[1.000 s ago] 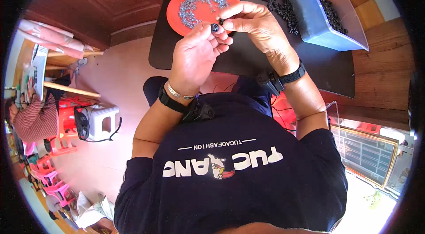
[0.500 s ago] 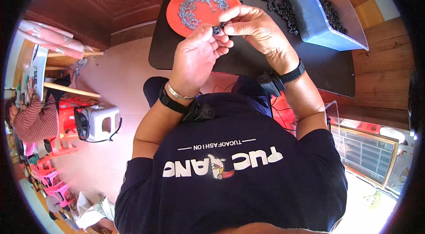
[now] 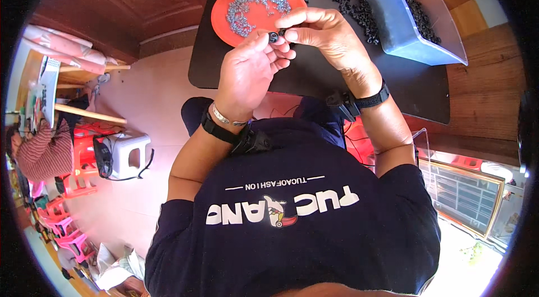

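Between the thumb and fingers of my left hand [image 3: 245,72] is a small round black part [image 3: 273,37] with a hollow in its face. My right hand [image 3: 321,36] pinches a second small dark piece [image 3: 282,32] right beside it, mostly covered by the thumb and forefinger. Both hands meet above the near edge of a red plate [image 3: 255,22]. A ring of tiny silvery metal pieces [image 3: 238,15] lies on that plate.
The dark table [image 3: 393,86] carries a heap of small black parts [image 3: 362,16] at the back. A bluish plastic bin [image 3: 396,39] with more of them stands tilted at the right. A person in a striped top [image 3: 48,154] sits far left, near a white stool [image 3: 129,154].
My right hand and wrist have shifted very slightly, and the black part in my left fingers has turned a little. The rest looks the same.
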The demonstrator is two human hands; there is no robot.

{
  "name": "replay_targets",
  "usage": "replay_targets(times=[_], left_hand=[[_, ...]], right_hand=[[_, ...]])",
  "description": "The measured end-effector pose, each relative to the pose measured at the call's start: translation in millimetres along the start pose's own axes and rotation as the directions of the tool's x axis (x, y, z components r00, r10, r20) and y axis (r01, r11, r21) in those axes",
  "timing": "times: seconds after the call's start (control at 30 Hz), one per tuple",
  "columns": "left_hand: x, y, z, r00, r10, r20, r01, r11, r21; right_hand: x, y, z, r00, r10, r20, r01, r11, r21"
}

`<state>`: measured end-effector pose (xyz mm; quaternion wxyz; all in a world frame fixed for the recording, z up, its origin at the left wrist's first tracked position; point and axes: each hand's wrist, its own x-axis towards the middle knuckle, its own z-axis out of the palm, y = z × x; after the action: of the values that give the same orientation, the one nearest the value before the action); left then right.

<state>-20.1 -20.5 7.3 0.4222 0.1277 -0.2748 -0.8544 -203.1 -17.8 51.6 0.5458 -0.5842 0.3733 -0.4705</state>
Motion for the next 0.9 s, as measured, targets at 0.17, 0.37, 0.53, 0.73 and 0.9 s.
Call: replay_targets(times=[0.17, 0.37, 0.53, 0.73, 0.9], left_hand=[[1.1, -0.7, -0.2, 1.000, 0.003, 0.009, -0.003, 1.000, -0.001], [0.9, 0.6, 0.6, 1.000, -0.006, 0.027, 0.006, 1.000, -0.001], [0.8, 1.2, 2.8, 1.000, -0.021, 0.010, 0.021, 1.000, -0.003], [1.1, 0.9, 3.7, 1.000, -0.027, -0.007, 0.027, 1.000, 0.015], [1.5, 1.0, 1.5, 0.999, -0.035, -0.022, 0.035, 0.999, 0.016]], right_hand=[[-0.3, 2.6, -1.6, 0.999, -0.045, 0.013, 0.045, 0.998, -0.047], [1.7, 2.7, -5.3, 0.999, 0.003, 0.035, -0.007, 0.995, 0.100], [4.7, 5.6, -14.8, 0.998, 0.044, 0.036, -0.049, 0.989, 0.143], [10.3, 7.8, -20.6, 0.996, 0.056, 0.068, -0.065, 0.987, 0.144], [14.3, -3.8, -17.7, 0.984, 0.063, 0.164, -0.087, 0.986, 0.141]])
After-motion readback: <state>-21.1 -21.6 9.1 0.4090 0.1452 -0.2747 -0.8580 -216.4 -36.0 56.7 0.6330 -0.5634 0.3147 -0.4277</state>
